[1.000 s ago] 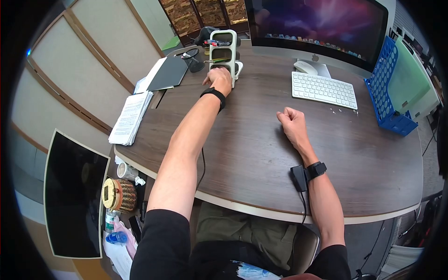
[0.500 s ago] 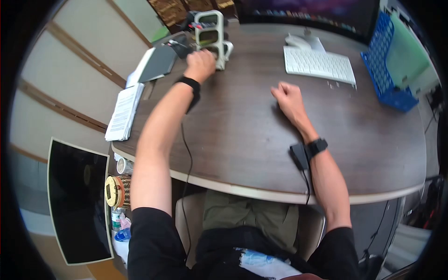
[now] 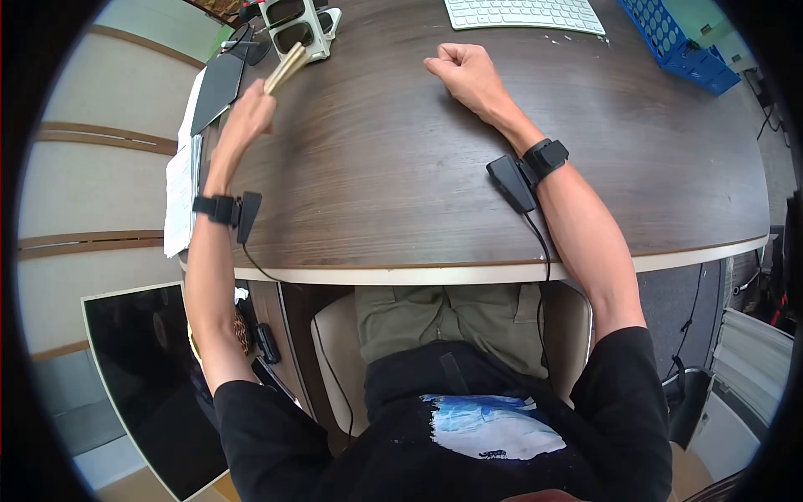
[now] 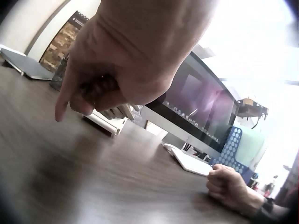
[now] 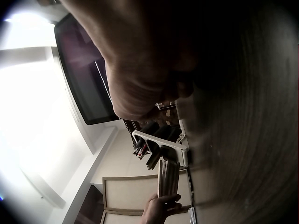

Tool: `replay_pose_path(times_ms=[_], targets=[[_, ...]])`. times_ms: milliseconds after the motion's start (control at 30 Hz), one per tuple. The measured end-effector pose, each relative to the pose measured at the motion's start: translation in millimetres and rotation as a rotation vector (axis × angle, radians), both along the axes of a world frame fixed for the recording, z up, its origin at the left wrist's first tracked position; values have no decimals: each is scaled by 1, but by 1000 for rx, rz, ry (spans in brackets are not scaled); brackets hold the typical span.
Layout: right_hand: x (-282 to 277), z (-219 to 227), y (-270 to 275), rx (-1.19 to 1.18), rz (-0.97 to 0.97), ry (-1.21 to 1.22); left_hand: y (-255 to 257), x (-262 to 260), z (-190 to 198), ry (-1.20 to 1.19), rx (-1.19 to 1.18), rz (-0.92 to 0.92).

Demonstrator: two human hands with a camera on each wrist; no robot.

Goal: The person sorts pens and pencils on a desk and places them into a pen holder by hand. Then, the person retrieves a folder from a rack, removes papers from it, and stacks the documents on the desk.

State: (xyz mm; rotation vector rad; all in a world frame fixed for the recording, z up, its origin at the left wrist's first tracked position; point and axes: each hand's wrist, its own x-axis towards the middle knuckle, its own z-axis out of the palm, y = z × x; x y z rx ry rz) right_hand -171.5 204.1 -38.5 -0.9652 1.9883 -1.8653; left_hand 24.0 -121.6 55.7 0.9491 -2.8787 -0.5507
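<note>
My left hand grips a bundle of slim, light wooden sticks, raised over the left side of the desk. In the right wrist view the bundle stands up from the fingers as several narrow strips side by side. Beyond it is a pen holder with a white frame and dark compartments; pens show in it in the right wrist view. My right hand rests on the desk as a fist, its fingers curled in and nothing showing in them. The left wrist view shows that fist from the side.
A white keyboard lies at the back of the brown desk, with small white scraps near it. The blue file rack stands back right. Papers and a dark folder lie along the left edge. Cables trail from both wrists.
My left hand has drawn back from the pen holder toward the near left, bringing the stick bundle into sight. The head view has tipped downward. My right hand keeps its fist on the desk.
</note>
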Motion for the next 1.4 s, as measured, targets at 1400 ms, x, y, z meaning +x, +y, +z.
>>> replay_pose_path(times_ms=[1400], targets=[[-6,-3,4,-55,-207,12,161,-16,-22,-46,-88,-585]])
